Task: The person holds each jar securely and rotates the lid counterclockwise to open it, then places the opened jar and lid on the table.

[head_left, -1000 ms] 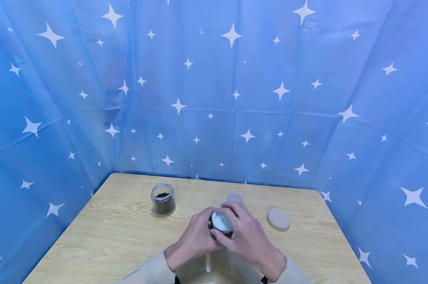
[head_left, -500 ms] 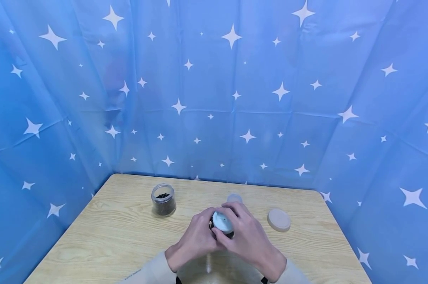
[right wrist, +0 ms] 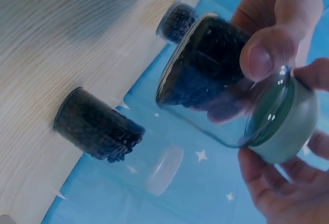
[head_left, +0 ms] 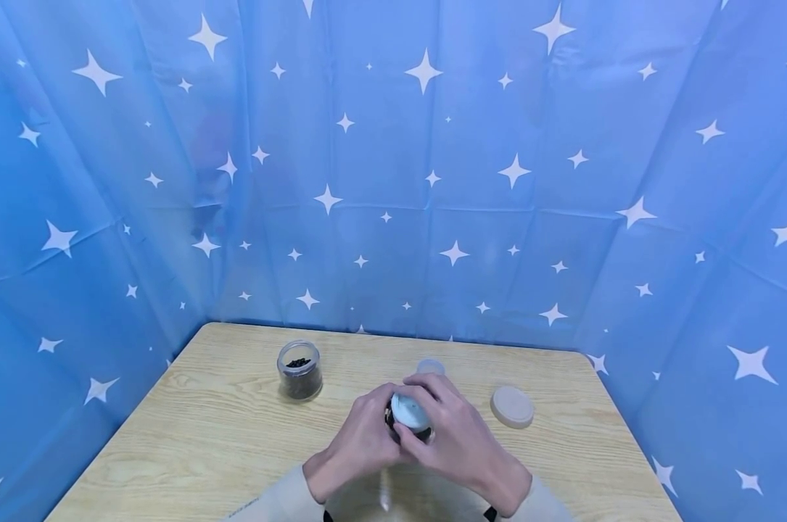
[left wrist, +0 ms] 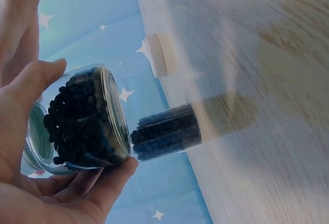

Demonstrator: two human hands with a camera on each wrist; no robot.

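A clear glass jar (left wrist: 87,116) of dark beans is held up off the table in my left hand (head_left: 363,428), its fingers and thumb curled round the glass. Over its mouth sits a pale blue-green lid (right wrist: 288,121). My right hand (head_left: 455,435) grips that lid by its rim, with thumb and fingers spread around it. In the right wrist view the jar is tilted, and my left thumb (right wrist: 259,59) presses on its side. From the head view, most of the jar is hidden by both hands.
An open glass jar (head_left: 299,377) of dark beans stands at the back left of the wooden table (head_left: 236,435). Behind my hands is another bean jar (right wrist: 97,126) with a translucent white lid (right wrist: 164,170). A round beige lid (head_left: 512,406) lies at the right. Starry blue curtains (head_left: 393,159) surround the table.
Both hands stay together on the jar and lid. The right thumb has shifted slightly along the lid's edge, and the head view has tipped a little upward.
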